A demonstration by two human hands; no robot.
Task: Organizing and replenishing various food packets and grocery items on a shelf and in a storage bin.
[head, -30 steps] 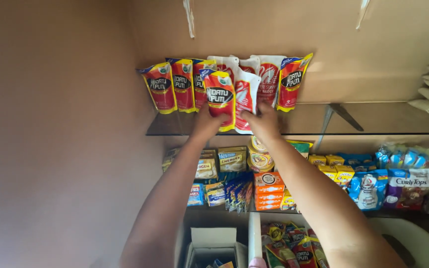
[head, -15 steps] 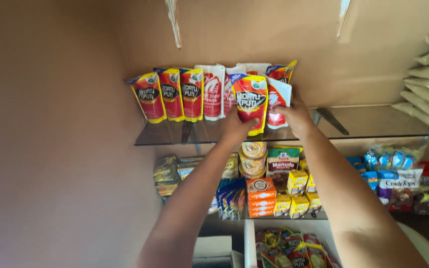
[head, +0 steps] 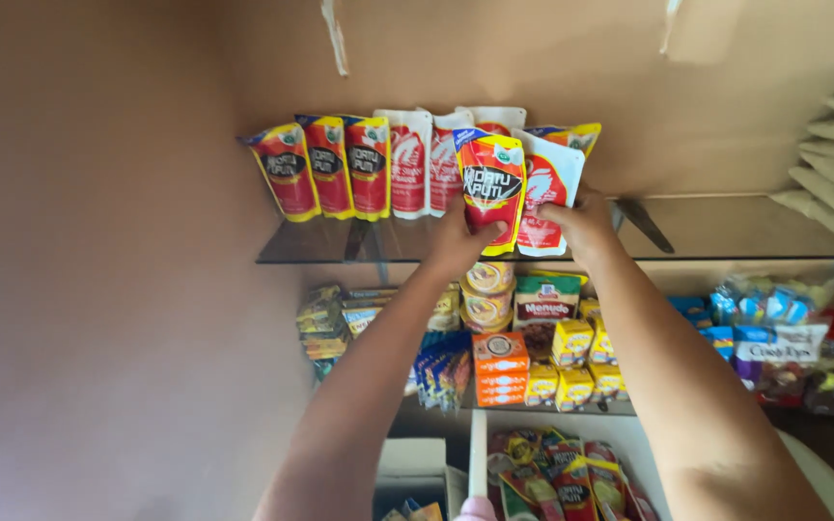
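Both arms reach up to the glass shelf high on the wall. The left hand is closed around the bottom of a red and yellow pouch, with the thumb across its front. The pouch stands up tall, its long side going up and down, right above that hand. The right hand is just beside it and grips the bottom of a white and red pouch, which leans a little. The two pouches touch at the sides. Both sit in front of the row of pouches at the back of the shelf, so the row is farther from the hands, to the left.
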